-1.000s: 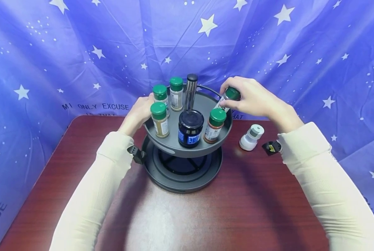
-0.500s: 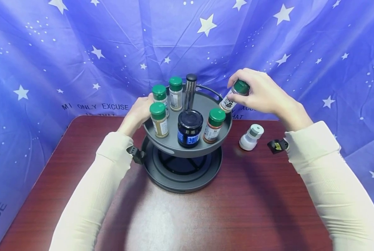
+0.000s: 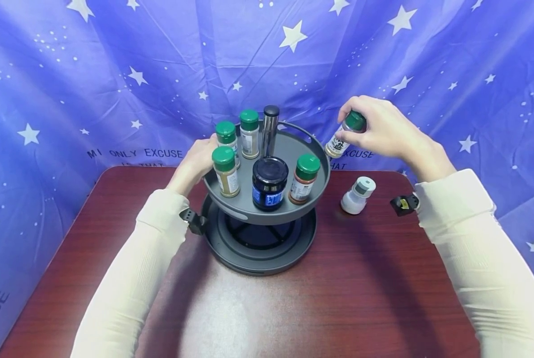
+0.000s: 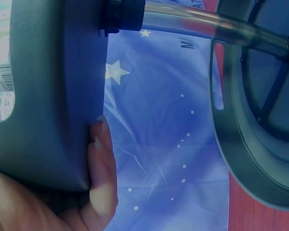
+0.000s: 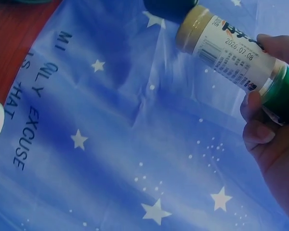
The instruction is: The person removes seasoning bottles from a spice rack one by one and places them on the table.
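Your left grip (image 3: 198,159) clamps the tray (image 3: 291,145), five jars (image 3: 269,182) on; right grip (image 3: 380,127) clamps a two-o'clock bottle (image 3: 337,145), one shaker (image 3: 355,198) off at four.

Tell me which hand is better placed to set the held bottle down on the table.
The right hand, most likely: it holds the green-capped bottle by the upper tray, while the left hand grips that tray on the opposite side.
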The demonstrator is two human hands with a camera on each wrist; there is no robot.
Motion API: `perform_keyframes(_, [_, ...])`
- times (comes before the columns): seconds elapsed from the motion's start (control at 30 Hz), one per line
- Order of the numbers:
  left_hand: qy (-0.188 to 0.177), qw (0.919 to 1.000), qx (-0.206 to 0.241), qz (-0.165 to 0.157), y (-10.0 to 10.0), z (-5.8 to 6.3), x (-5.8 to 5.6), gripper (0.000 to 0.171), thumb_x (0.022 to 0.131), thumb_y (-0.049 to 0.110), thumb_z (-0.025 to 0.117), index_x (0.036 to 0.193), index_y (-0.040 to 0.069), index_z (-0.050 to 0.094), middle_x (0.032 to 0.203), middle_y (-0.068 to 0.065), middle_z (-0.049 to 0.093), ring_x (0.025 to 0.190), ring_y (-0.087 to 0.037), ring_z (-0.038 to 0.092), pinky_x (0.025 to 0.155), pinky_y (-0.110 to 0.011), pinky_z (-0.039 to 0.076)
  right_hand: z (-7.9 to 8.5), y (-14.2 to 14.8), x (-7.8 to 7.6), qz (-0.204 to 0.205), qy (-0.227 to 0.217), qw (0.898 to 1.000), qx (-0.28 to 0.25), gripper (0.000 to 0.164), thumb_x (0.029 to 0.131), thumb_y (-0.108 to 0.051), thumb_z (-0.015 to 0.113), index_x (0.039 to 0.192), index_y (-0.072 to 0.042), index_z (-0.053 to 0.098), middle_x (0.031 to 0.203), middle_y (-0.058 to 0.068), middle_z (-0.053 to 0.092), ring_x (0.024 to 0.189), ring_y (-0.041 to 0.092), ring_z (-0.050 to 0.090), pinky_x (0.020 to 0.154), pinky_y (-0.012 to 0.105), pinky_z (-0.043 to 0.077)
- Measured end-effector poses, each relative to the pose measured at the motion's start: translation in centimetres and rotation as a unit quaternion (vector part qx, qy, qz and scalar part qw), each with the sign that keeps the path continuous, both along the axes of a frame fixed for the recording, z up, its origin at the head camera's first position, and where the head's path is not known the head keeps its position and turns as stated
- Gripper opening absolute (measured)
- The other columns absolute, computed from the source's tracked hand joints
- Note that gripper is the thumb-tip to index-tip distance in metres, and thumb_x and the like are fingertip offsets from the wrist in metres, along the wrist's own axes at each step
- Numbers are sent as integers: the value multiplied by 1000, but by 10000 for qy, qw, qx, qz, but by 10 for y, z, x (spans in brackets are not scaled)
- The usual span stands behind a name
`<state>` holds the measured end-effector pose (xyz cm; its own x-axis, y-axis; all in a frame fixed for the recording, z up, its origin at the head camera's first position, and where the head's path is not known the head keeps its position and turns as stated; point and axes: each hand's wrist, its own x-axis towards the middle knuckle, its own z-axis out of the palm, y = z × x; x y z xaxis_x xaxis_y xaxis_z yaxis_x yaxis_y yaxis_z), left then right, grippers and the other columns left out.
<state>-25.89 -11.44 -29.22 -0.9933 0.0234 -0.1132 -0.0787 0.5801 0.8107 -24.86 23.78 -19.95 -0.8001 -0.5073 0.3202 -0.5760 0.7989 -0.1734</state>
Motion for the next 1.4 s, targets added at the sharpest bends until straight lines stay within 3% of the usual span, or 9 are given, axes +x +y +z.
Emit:
perform_keyframes(0.33, [-11, 10000, 31, -7, 0, -1, 0, 60, 107, 42, 19, 145, 7, 48, 153, -16, 45, 143, -34, 40, 118, -49, 33, -9, 19, -11, -383, -257, 9989, 111, 26, 87, -21, 72, 106, -7, 60, 100, 13, 62, 84, 23, 52, 73, 39, 41])
perform_keyframes(0.83, [-13, 10000, 0, 1, 0, 0, 0, 60, 107, 43, 18, 145, 7, 48, 152, -15, 46, 143, -33, 41, 117, -49, 34, -14, 32, -20, -531, -666, 9960, 286, 31, 84, -13, 69, 113, -8, 59, 109, 18, 64, 96, 33, 58, 83, 52, 44])
perform_keyframes(1.4, [-54, 10000, -28, 36, -1, 0, -1, 61, 107, 44, 18, 145, 8, 49, 153, -15, 45, 143, -34, 40, 117, -50, 34, -17, 49, -28, -878, -941, 9912, 315, 35, 88, -16, 70, 120, -8, 60, 108, 26, 67, 91, 38, 63, 80, 54, 47])
